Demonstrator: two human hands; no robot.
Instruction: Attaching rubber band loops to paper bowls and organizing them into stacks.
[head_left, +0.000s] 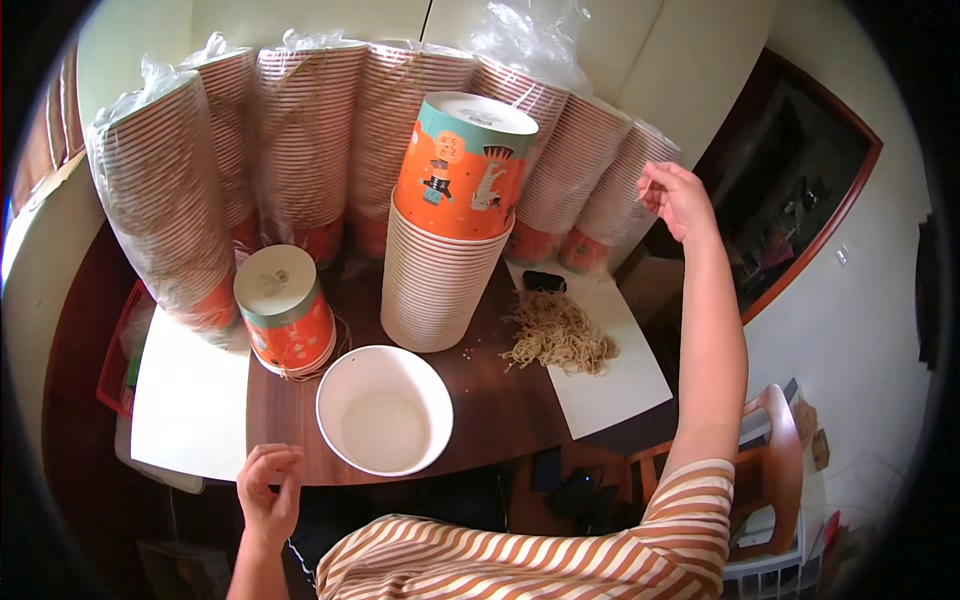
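My left hand (269, 493) is at the table's near edge, fingers loosely curled, with a gap to the thumb and nothing visible between them. A white paper bucket (386, 410) stands mouth up just right of it. My right hand (678, 198) is raised at the far right with its fingertips pinched; what they hold, if anything, is too small to make out. Beyond the bucket rises a tall stack of upside-down paper buckets (446, 270), topped by an orange and teal printed one (467, 165). A shorter upside-down stack (289, 310) at the left has tan bands around its base.
Plastic-wrapped bucket stacks (310, 140) line the back of the dark wooden table (500, 400). A heap of tan bands (560, 335) lies partly on a white sheet (625, 385), beside a small black object (545, 281). Another white sheet (190, 400) lies left. A wooden chair (780, 470) stands right.
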